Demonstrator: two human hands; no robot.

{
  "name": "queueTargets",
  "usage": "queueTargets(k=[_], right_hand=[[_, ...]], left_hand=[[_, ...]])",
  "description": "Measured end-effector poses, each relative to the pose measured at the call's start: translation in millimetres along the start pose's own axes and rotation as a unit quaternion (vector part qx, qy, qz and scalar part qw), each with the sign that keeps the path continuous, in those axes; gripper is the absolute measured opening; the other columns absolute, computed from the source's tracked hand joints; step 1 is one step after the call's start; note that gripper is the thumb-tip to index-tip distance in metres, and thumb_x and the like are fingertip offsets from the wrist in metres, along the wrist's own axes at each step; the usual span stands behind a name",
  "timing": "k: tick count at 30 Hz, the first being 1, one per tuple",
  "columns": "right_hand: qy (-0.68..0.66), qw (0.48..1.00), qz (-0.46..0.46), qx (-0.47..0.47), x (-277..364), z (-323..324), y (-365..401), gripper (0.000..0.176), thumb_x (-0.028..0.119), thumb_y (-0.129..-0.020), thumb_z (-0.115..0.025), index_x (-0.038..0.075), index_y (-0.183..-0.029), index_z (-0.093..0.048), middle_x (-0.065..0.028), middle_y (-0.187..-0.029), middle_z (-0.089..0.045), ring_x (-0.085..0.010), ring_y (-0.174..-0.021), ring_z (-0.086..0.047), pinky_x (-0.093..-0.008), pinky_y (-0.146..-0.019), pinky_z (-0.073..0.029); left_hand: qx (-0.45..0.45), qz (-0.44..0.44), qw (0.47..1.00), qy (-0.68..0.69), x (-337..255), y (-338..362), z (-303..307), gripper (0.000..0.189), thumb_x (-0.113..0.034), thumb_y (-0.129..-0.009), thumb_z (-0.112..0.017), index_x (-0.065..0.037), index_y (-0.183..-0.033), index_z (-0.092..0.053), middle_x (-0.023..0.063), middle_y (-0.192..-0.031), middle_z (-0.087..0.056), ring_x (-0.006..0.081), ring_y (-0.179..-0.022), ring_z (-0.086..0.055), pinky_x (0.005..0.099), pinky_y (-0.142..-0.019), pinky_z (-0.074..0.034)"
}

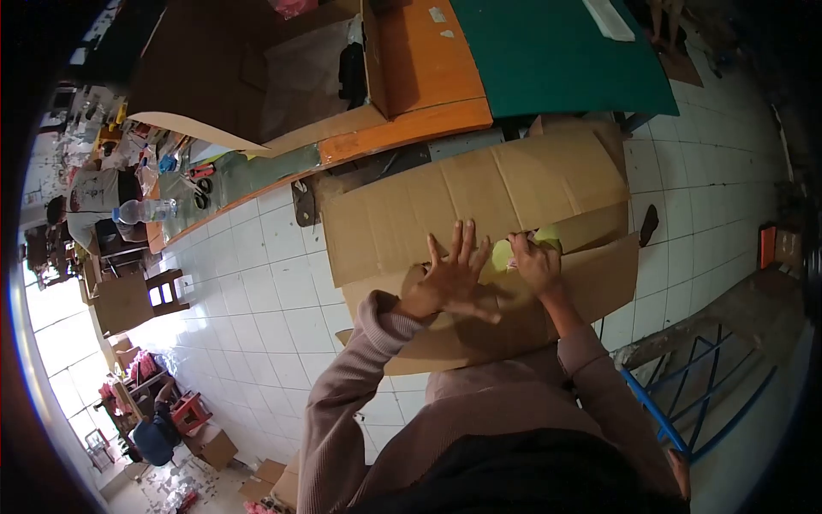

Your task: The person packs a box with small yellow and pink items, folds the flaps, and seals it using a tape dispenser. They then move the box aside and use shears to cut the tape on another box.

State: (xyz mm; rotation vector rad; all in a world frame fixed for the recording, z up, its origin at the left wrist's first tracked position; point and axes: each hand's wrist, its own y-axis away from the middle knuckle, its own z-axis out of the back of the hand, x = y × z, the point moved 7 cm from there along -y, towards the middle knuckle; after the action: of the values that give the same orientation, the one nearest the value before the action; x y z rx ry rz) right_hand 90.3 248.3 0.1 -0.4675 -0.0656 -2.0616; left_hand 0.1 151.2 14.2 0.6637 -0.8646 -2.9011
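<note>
A large brown cardboard box [479, 188] stands in front of me with its long top flaps nearly meeting. My left hand [449, 278] is over the near flap [462, 338], palm down, with fingers spread and nothing in them. To its right, my right hand [536, 264] has its fingers closed in a pinch at the gap between the flaps. They grip a yellow-green piece [503, 255], which shows on both sides of the fingers with a bit of pink. Its exact kind and the inside of the box are hidden.
Beyond the box is an orange table [437, 60] bearing an open carton [330, 128], beside a green tabletop [556, 60]. Scissors [201, 199] and a plastic bottle [145, 212] are at left. A blue metal frame [659, 411] stands at right. Another person [94, 193] is at far left.
</note>
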Motion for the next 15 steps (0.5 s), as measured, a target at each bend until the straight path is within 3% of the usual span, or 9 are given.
queueTargets(k=[1, 2, 5, 6, 8, 9, 11, 13, 15], right_hand=[[0.009, 1.0, 0.016, -0.017, 2.5, 1.0, 1.8, 0.015, 0.017, -0.081, -0.061, 0.005, -0.085, -0.053, -0.009, -0.064, -0.061, -0.0225, -0.057, -0.061, -0.0293, -0.049, -0.047], [0.016, 0.999, 0.033, -0.034, 5.8, 1.7, 2.3, 0.015, 0.017, -0.081, -0.061, 0.005, -0.085, -0.053, -0.0099, -0.065, -0.061, -0.0235, -0.057, -0.062, -0.0299, -0.049, -0.047], [0.041, 0.998, 0.036, -0.028, 7.5, 2.4, 0.0, 0.017, 0.017, -0.08, -0.062, 0.005, -0.087, -0.053, -0.0086, -0.065, -0.062, -0.0236, -0.056, -0.062, -0.031, -0.048, -0.047], [0.045, 0.998, 0.04, -0.031, 7.2, 6.5, -0.5, 0.017, 0.017, -0.08, -0.062, 0.005, -0.087, -0.053, -0.0086, -0.065, -0.062, -0.0236, -0.056, -0.062, -0.031, -0.048, -0.047], [-0.083, 0.992, 0.064, -0.066, 12.6, 22.5, 2.9, 0.019, 0.017, -0.078, -0.063, 0.005, -0.089, -0.053, -0.0078, -0.073, -0.063, -0.0245, -0.067, -0.063, -0.0345, -0.06, -0.049], [-0.08, 0.992, 0.07, -0.065, 10.6, 33.9, 6.0, 0.019, 0.017, -0.078, -0.063, 0.005, -0.089, -0.053, -0.0078, -0.073, -0.063, -0.0245, -0.067, -0.063, -0.0345, -0.06, -0.049], [-0.077, 0.989, 0.115, -0.059, 17.7, 81.9, 7.1, 0.027, 0.019, -0.077, -0.065, 0.004, -0.097, -0.054, -0.0089, -0.092, -0.061, -0.0258, -0.088, -0.059, -0.0372, -0.076, -0.046], [-0.085, 0.991, 0.028, -0.096, 12.3, 160.6, 10.5, 0.038, 0.028, -0.077, -0.064, 0.004, -0.105, -0.054, -0.0115, -0.106, -0.055, -0.0281, -0.104, -0.051, -0.0399, -0.087, -0.04], [0.05, 0.91, 0.106, -0.397, -30.8, 244.3, 42.7, 0.068, 0.056, -0.089, -0.015, 0.002, -0.107, -0.053, -0.0181, -0.106, -0.054, -0.0318, -0.105, -0.051, -0.0457, -0.09, -0.04]], left_hand=[[0.035, -0.01, 0.999, -0.039, -2.1, 6.2, -2.0, 0.127, -0.078, -0.048, -0.06, -0.006, -0.141, -0.011, 0.028, -0.143, 0.003, 0.0415, -0.134, 0.004, 0.0721, -0.093, -0.005], [0.033, -0.005, 0.999, -0.04, -4.2, 7.6, -0.4, 0.127, -0.078, -0.048, -0.06, -0.006, -0.141, -0.011, 0.028, -0.143, 0.003, 0.0415, -0.134, 0.004, 0.0721, -0.093, -0.005], [0.007, 0.044, 0.998, -0.053, -8.6, 9.8, -7.5, 0.126, -0.067, -0.045, -0.071, -0.013, -0.142, -0.013, 0.025, -0.145, 0.0, 0.0392, -0.135, -0.002, 0.068, -0.098, -0.008], [-0.052, 0.049, 0.996, -0.058, -5.2, 7.7, -11.8, 0.125, -0.062, -0.042, -0.074, -0.016, -0.142, -0.013, 0.0235, -0.145, -0.002, 0.0373, -0.135, -0.006, 0.0663, -0.099, -0.009], [-0.112, 0.055, 0.99, -0.063, -4.4, 7.1, -14.9, 0.125, -0.057, -0.04, -0.077, -0.02, -0.142, -0.014, 0.022, -0.145, -0.004, 0.0355, -0.135, -0.01, 0.0645, -0.101, -0.01], [-0.122, 0.078, 0.985, -0.093, -3.9, 4.8, -19.1, 0.125, -0.056, -0.038, -0.077, -0.023, -0.142, -0.014, 0.0185, -0.146, -0.007, 0.0326, -0.135, -0.013, 0.0632, -0.101, -0.014], [-0.14, 0.108, 0.977, -0.122, -5.3, 4.7, -16.3, 0.125, -0.054, -0.037, -0.076, -0.027, -0.142, -0.014, 0.015, -0.147, -0.009, 0.0298, -0.134, -0.017, 0.0619, -0.101, -0.017], [-0.146, 0.116, 0.977, -0.108, -3.3, 5.6, -11.6, 0.125, -0.051, -0.038, -0.077, -0.026, -0.142, -0.013, 0.0113, -0.147, -0.012, 0.0289, -0.134, -0.02, 0.0605, -0.101, -0.019], [-0.168, 0.12, 0.976, -0.065, 2.4, 6.3, -12.7, 0.124, -0.05, -0.038, -0.077, -0.025, -0.142, -0.013, 0.0092, -0.147, -0.014, 0.0281, -0.133, -0.022, 0.0599, -0.101, -0.02]])
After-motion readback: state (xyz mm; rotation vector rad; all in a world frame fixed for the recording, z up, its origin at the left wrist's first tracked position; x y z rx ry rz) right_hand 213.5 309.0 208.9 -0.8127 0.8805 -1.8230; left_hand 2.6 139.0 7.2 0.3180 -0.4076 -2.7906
